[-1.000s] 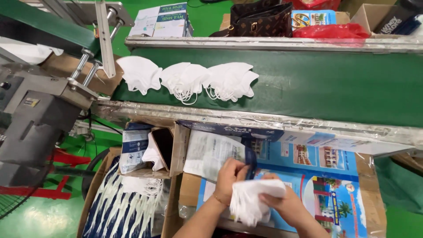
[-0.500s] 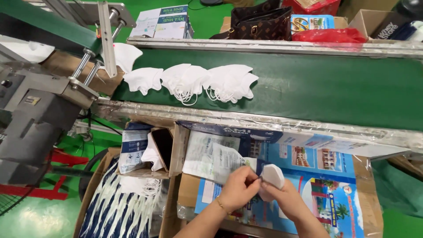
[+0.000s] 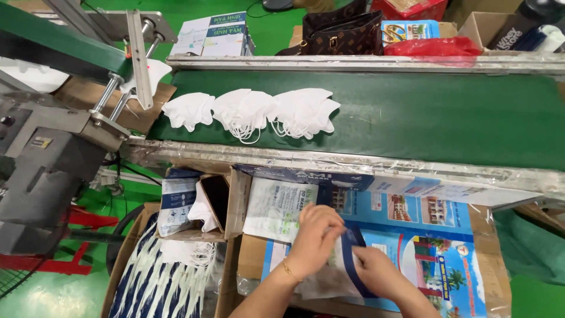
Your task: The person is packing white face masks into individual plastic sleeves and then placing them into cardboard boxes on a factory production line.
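My left hand (image 3: 315, 238) and my right hand (image 3: 379, 272) both grip a clear plastic pouch with a blue edge (image 3: 336, 278), holding it over a printed blue board (image 3: 435, 247) at the bottom middle of the head view. White folded material shows inside the pouch, under my left fingers. A stack of flat printed pouches (image 3: 276, 207) leans just left of my left hand. On the green conveyor belt (image 3: 447, 118) above lie three white folded face masks (image 3: 247, 112) in an overlapping row.
A small cardboard box (image 3: 206, 203) holds packets and a white mask at lower left. Below it a carton (image 3: 162, 277) holds blue-and-white striped packs. A grey metal machine (image 3: 47, 165) stands left. Boxes, a brown bag (image 3: 347, 32) and red plastic (image 3: 435, 46) lie behind the belt.
The white mask that was held open between both hands has gone into the pouch. Both hands moved slightly down onto the pouch. The masks on the belt shifted a little right.
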